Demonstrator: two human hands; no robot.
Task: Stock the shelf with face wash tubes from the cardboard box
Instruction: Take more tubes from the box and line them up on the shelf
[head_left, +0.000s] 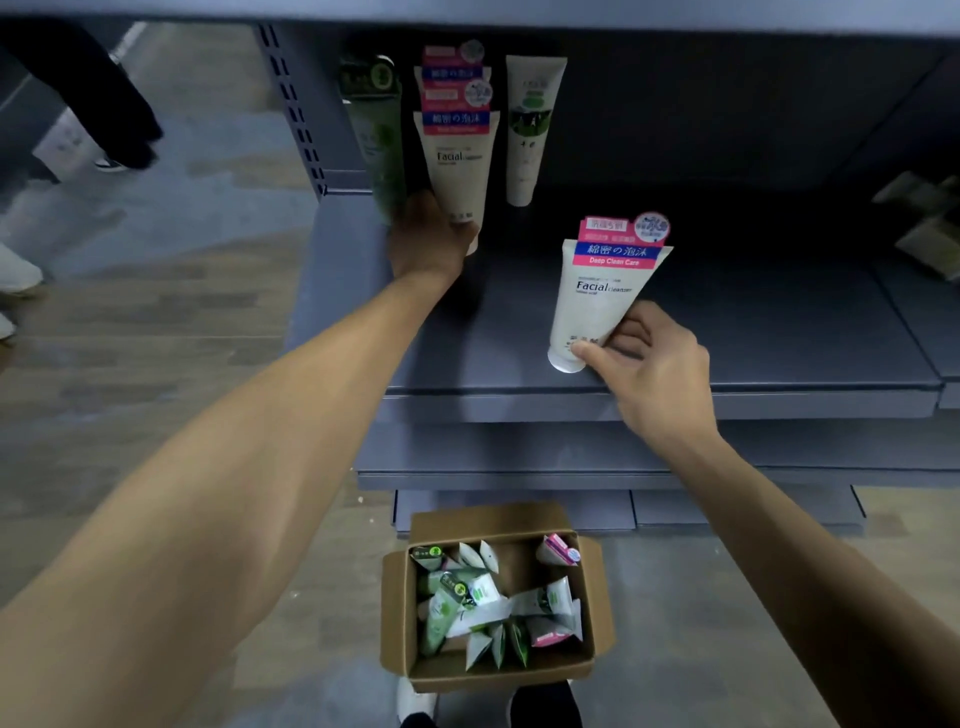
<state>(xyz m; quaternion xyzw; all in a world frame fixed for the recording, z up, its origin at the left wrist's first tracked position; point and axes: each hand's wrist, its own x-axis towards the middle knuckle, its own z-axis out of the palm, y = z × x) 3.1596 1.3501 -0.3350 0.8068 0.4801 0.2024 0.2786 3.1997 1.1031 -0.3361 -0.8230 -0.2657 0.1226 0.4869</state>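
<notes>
On shelf (779, 322), our right hand (654, 364) pinches upright Facial cleanser tube (597, 296) right of the row; left hand (431, 234) grips row's front tube (457, 161).

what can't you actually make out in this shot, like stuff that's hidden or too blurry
- Head view: base of the rear facial cleanser tube, covered by the left hand.
- Dark green tube: label blurred, in shadow.
- Cardboard box: tube count unclear, they overlap.
- Packs at right edge: cut off, blurred.
</notes>
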